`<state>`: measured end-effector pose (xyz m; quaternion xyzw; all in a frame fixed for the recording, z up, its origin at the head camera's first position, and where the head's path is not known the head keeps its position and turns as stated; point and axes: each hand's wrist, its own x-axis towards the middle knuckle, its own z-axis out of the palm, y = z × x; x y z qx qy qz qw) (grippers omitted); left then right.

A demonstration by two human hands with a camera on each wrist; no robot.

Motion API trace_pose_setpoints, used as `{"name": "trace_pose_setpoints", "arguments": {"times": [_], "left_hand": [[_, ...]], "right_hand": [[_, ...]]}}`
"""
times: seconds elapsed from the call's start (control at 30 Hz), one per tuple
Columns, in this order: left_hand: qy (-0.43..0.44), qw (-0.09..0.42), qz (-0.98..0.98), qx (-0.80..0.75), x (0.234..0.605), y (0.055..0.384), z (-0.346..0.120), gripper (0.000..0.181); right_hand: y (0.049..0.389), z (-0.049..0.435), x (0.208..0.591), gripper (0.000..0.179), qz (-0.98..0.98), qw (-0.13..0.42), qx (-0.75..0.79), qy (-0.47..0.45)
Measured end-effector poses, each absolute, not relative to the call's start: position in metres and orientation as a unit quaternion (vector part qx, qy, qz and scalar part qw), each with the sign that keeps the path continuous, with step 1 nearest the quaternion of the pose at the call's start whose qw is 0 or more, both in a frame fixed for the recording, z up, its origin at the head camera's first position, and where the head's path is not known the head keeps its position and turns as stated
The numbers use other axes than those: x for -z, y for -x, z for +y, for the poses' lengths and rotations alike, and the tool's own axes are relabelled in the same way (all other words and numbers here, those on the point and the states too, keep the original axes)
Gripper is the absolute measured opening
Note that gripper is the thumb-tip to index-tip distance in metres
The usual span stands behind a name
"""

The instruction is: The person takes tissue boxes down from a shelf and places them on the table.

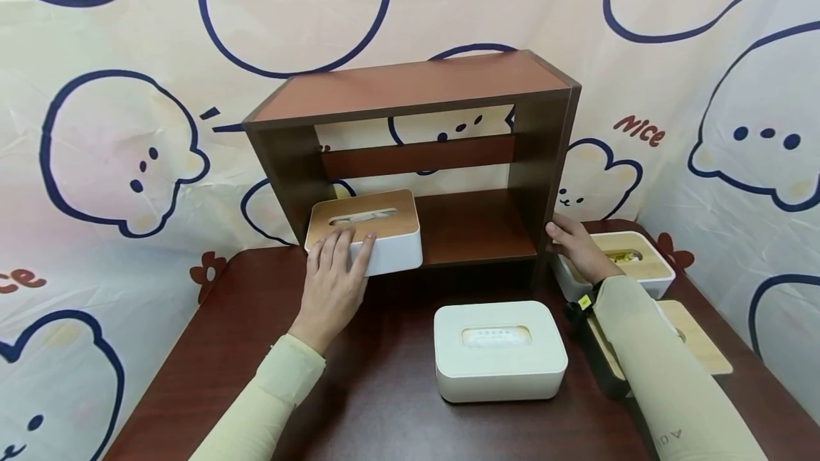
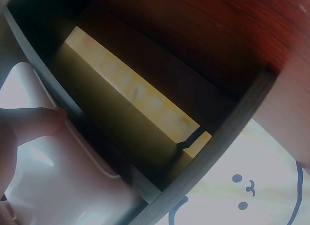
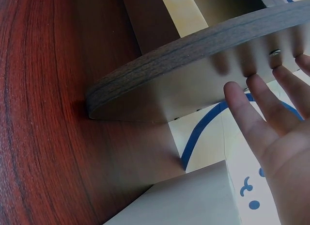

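Observation:
A small brown wooden shelf (image 1: 416, 87) stands at the back of the table. My left hand (image 1: 336, 287) holds a white tissue box (image 1: 393, 251) with a wooden lid at the shelf's left front, its fingers across the lid and front edge. In the left wrist view, the thumb lies on the glossy white box (image 2: 58, 176). The box juts out past the shelf's front edge, tilted. My right hand (image 1: 579, 247) touches the shelf's right side panel; in the right wrist view, its straight fingers (image 3: 256, 101) reach the panel's outer face (image 3: 193, 84).
A white-lidded tissue box (image 1: 500, 361) sits on the table (image 1: 378, 390) before the shelf. At the right, another wood-lidded box (image 1: 640, 258) stands behind a second wooden lid (image 1: 698, 347), partly hidden by the right forearm. A cartoon-print cloth (image 1: 122, 155) hangs behind.

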<state>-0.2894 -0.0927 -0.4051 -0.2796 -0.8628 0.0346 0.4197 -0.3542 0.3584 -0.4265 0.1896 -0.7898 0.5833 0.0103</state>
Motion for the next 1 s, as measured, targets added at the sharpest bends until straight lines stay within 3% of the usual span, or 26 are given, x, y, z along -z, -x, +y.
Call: {"name": "trace_pose_setpoints", "arguments": {"times": [1.0], "left_hand": [[0.277,0.42,-0.863,-0.035,0.4038,0.2905,-0.0934,0.075]], "right_hand": [[0.3529,0.3574,0.4237,0.06,-0.791,0.01,-0.581,-0.19]]}}
